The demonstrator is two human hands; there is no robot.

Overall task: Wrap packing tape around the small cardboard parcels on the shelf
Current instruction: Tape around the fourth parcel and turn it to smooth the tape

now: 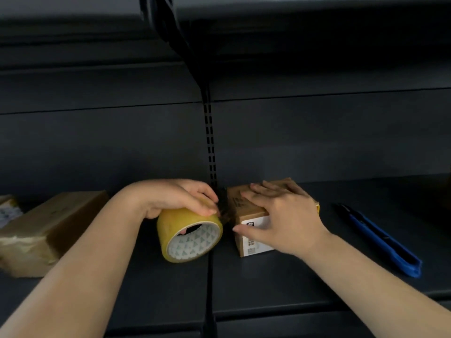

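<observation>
A small cardboard parcel (238,203) with a white label stands on the dark shelf (268,276) near the middle. My right hand (280,220) lies flat over its top and front, fingers straight, thumb against the label side. Just left of it, my left hand (178,198) grips a roll of yellowish packing tape (170,228) from above, with a finger inside the core. The roll's printed core faces me. Roll and parcel sit almost touching; any tape stretched between them is too dark to make out.
A larger parcel (46,230) wrapped in tape lies at the left, with another parcel's corner (8,211) behind it. A blue utility knife (380,240) lies on the shelf to the right. A slotted upright (211,142) runs up the back panel. Another shelf hangs overhead.
</observation>
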